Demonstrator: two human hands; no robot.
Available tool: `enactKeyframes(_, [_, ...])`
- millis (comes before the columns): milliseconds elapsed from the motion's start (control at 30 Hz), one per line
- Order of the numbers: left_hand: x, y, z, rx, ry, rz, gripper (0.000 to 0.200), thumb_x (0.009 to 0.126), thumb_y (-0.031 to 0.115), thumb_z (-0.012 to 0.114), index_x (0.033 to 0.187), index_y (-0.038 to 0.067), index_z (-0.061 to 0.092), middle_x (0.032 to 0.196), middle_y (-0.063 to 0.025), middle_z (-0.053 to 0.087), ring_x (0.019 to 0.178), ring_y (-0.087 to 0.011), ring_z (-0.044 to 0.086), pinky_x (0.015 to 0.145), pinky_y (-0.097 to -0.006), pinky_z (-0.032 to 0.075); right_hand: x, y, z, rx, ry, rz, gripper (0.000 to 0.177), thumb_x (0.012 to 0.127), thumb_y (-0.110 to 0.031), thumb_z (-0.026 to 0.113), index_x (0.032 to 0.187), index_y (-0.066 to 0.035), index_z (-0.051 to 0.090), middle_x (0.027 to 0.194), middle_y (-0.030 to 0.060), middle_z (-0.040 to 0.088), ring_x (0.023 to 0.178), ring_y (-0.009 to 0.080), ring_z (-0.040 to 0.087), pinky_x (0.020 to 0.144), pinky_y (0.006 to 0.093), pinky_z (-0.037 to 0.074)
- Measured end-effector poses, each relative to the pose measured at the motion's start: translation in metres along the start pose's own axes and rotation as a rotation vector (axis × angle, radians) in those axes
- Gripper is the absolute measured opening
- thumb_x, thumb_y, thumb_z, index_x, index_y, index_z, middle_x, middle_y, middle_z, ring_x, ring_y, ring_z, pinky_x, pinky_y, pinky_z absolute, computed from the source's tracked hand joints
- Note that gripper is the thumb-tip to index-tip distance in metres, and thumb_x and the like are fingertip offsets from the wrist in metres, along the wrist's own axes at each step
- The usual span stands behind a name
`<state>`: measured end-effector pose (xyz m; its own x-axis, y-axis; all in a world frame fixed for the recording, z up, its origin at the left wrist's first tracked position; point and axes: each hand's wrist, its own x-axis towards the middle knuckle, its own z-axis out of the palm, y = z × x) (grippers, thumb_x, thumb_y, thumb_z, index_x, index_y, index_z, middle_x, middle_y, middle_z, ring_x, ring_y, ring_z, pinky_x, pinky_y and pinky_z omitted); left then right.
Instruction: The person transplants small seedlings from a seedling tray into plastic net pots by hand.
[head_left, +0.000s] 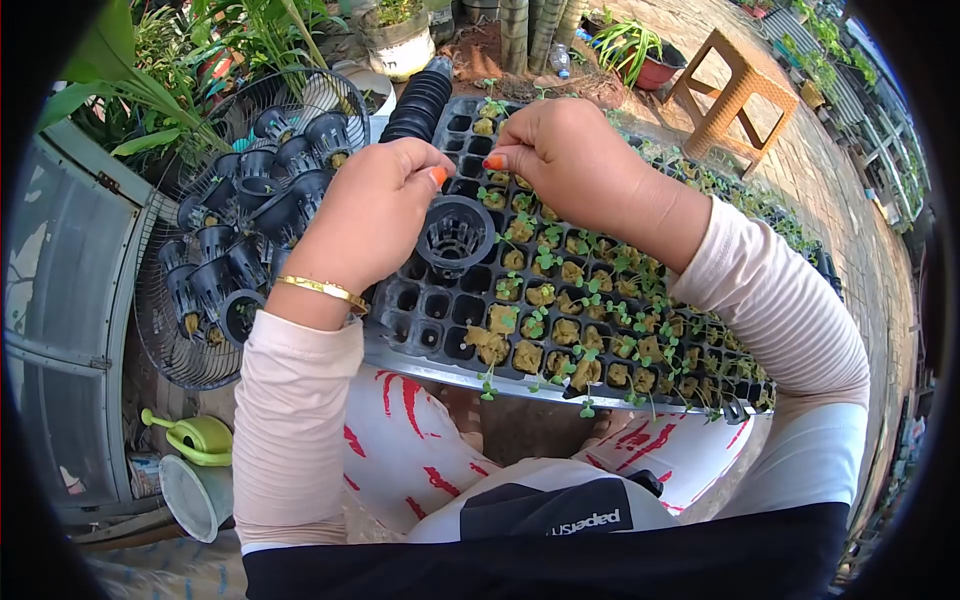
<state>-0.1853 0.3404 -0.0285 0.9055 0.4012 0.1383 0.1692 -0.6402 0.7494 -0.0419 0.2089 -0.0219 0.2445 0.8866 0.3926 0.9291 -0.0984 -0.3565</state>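
Both hands are over the black seedling tray (pixel 432 304), whose right part holds small green seedlings (pixel 566 330) in yellowish plugs. My left hand (pixel 375 215) is above the tray's left side, thumb and index finger pinched together; whatever may be between them is too small to make out. Just below its fingertips, an empty black net pot (pixel 454 236) rests on the tray. My right hand (pixel 570 160) hovers over the upper cells, its fingers curled into a pinch beside some seedlings. Anything between those fingertips is hidden.
At the left, a round wire basket (pixel 160 325) holds several black net pots (pixel 212 285). A stack of black pots (pixel 418 105) leans behind the tray. A tan stool (pixel 735 95) stands at the upper right, and a green watering can (pixel 200 438) at the lower left.
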Motion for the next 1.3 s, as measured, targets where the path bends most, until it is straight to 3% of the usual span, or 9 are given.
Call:
enactKeyframes(100, [0.021, -0.006, -0.006, 0.173, -0.05, 0.044, 0.018, 0.087, 0.011, 0.053, 0.089, -0.003, 0.064, 0.075, -0.0015, 0.061, 0.07, -0.01, 0.054, 0.068, -0.0251, 0.045, 0.001, 0.0, 0.004, -0.039, 0.011, -0.052, 0.017, 0.079, -0.015, 0.062, 0.073, 0.001, 0.062, 0.068, 0.0178, 0.059, 0.065, 0.0353, 0.058, 0.059, 0.0395, 0.046])
enactKeyframes(200, [0.038, -0.002, -0.014, 0.07, -0.244, -0.142, 0.012, 0.084, 0.012, 0.058, 0.087, 0.002, 0.065, 0.075, 0.0015, 0.061, 0.064, -0.0049, 0.052, 0.055, -0.0199, 0.04, 0.001, -0.006, 0.001, -0.064, -0.077, 0.037, 0.014, 0.077, -0.013, 0.058, 0.074, 0.0, 0.063, 0.071, 0.0198, 0.061, 0.074, 0.0354, 0.06, 0.069, 0.0424, 0.048])
enactKeyframes(567, [0.048, 0.014, -0.04, -0.054, -0.649, -0.191, 0.012, 0.079, 0.016, 0.066, 0.081, 0.004, 0.065, 0.067, 0.0028, 0.059, 0.058, -0.0038, 0.05, 0.054, -0.0189, 0.04, 0.004, 0.005, 0.011, 0.027, -0.055, 0.181, 0.022, 0.077, -0.021, 0.066, 0.074, 0.001, 0.063, 0.065, 0.0175, 0.06, 0.062, 0.0332, 0.058, 0.059, 0.038, 0.046])
enactKeyframes(633, [0.049, 0.017, -0.043, -0.006, -0.746, -0.175, 0.012, 0.079, 0.016, 0.066, 0.078, 0.004, 0.065, 0.065, 0.0027, 0.058, 0.057, -0.0037, 0.05, 0.054, -0.0187, 0.04, 0.006, 0.002, 0.007, 0.04, -0.097, 0.236, 0.02, 0.078, -0.02, 0.063, 0.075, 0.0, 0.064, 0.069, 0.0179, 0.061, 0.068, 0.0334, 0.06, 0.064, 0.0394, 0.047])
enactKeyframes(767, [0.049, 0.013, -0.03, 0.034, -0.722, -0.285, 0.013, 0.08, 0.016, 0.065, 0.077, 0.003, 0.064, 0.064, 0.0026, 0.058, 0.056, -0.0038, 0.049, 0.053, -0.0178, 0.039, 0.007, -0.004, -0.002, 0.127, -0.174, 0.391, 0.017, 0.079, -0.019, 0.061, 0.075, -0.002, 0.066, 0.071, 0.0182, 0.062, 0.072, 0.0331, 0.061, 0.068, 0.0403, 0.048])
enactKeyframes(900, [0.045, -0.004, -0.01, 0.013, -0.517, -0.161, 0.009, 0.077, 0.005, 0.066, 0.084, 0.0, 0.062, 0.066, 0.0001, 0.058, 0.057, -0.0042, 0.051, 0.052, -0.0191, 0.042, 0.004, -0.003, -0.004, 0.139, -0.156, 0.435, 0.018, 0.079, -0.018, 0.061, 0.074, -0.002, 0.066, 0.072, 0.018, 0.062, 0.072, 0.0326, 0.061, 0.068, 0.0397, 0.048])
enactKeyframes(967, [0.044, -0.008, -0.004, 0.094, -0.425, 0.01, 0.015, 0.073, 0.0, 0.069, 0.086, -0.002, 0.062, 0.068, -0.0008, 0.059, 0.058, -0.0045, 0.052, 0.053, -0.02, 0.043, 0.0, 0.003, 0.004, 0.077, -0.026, 0.247, 0.023, 0.078, -0.021, 0.067, 0.073, 0.001, 0.064, 0.057, 0.0133, 0.056, 0.047, 0.0224, 0.05, 0.05, 0.0329, 0.044])
enactKeyframes(1067, [0.044, -0.005, -0.003, 0.128, -0.399, 0.029, 0.024, 0.068, 0.001, 0.073, 0.09, 0.0, 0.063, 0.068, 0.0018, 0.054, 0.059, -0.0048, 0.048, 0.053, -0.0189, 0.04, -0.004, 0.009, 0.018, 0.012, 0.034, 0.136, 0.022, 0.078, -0.021, 0.066, 0.074, 0.001, 0.065, 0.058, 0.0138, 0.057, 0.048, 0.0232, 0.051, 0.05, 0.0331, 0.044])
enactKeyframes(1300, [0.05, -0.01, 0.003, 0.172, -0.391, 0.193, 0.035, 0.059, 0.012, 0.078, 0.089, 0.002, 0.064, 0.069, -0.0051, 0.053, 0.064, -0.0158, 0.051, 0.059, -0.0279, 0.044, 0.004, 0.002, 0.004, 0.185, -0.078, 0.366, 0.022, 0.08, -0.021, 0.065, 0.073, 0.001, 0.065, 0.057, 0.0108, 0.058, 0.048, 0.0164, 0.052, 0.049, 0.0314, 0.043])
